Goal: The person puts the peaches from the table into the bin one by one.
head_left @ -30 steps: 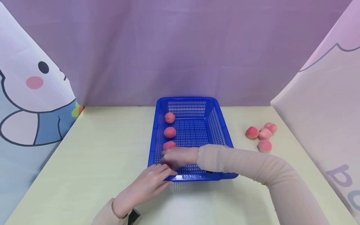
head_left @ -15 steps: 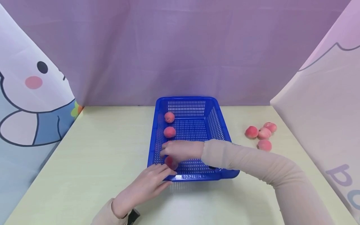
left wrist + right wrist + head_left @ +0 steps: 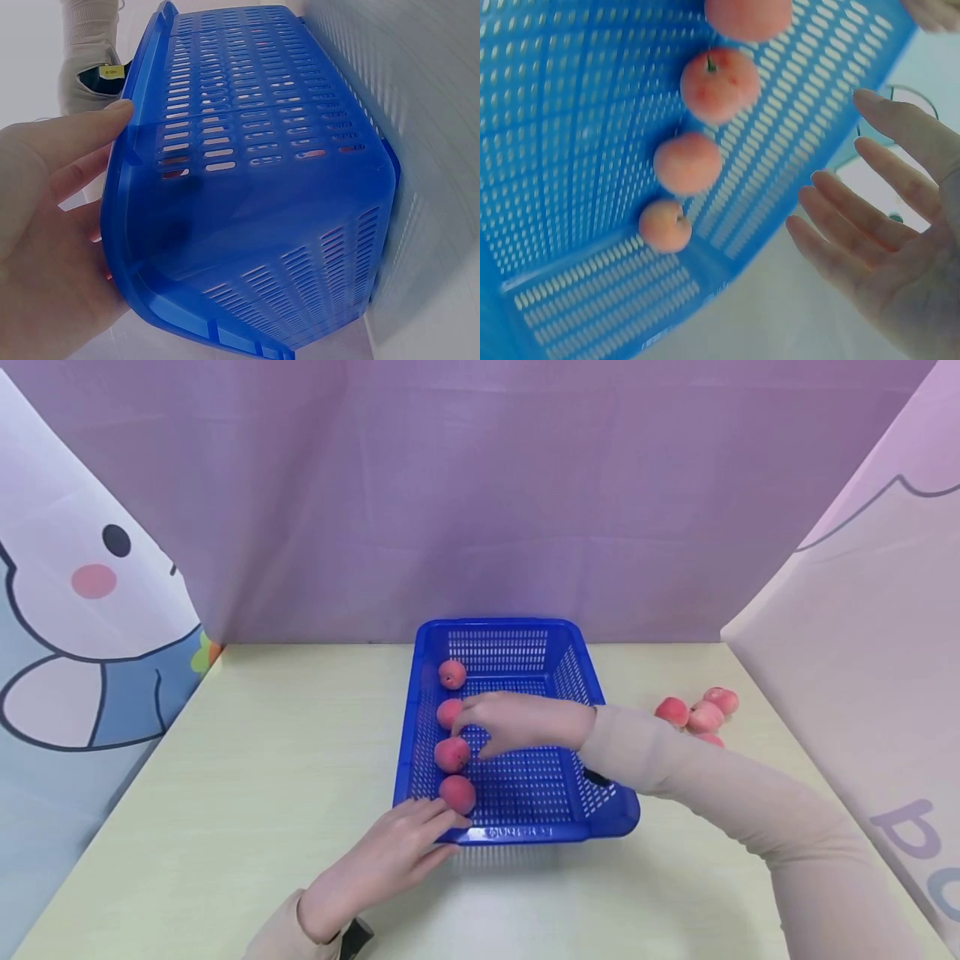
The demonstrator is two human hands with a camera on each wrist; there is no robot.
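Note:
A blue plastic basket (image 3: 525, 833) with slotted walls stands on the table. Several pinkish-red peaches (image 3: 452, 755) form a row along its left inner wall; the right wrist view shows a stem on one peach (image 3: 720, 85). At the near-left corner my left hand (image 3: 390, 852) grips the rim, thumb outside and fingers over the edge, close to the nearest peach (image 3: 457, 795). My right hand (image 3: 517, 720) hovers over the basket with fingers relaxed and holding nothing; it partly covers one peach (image 3: 448, 714) in the head view.
On the table (image 3: 300, 735) to the right of the basket lies a cluster of several more peaches (image 3: 706, 717), one partly hidden by the right sleeve (image 3: 712, 777). A purple cloth (image 3: 480, 510) hangs behind, and printed panels flank both sides.
My right hand has let go of the nearest peach in the row, lifted, and moved back and to the right. The left hand has stayed at the basket's corner.

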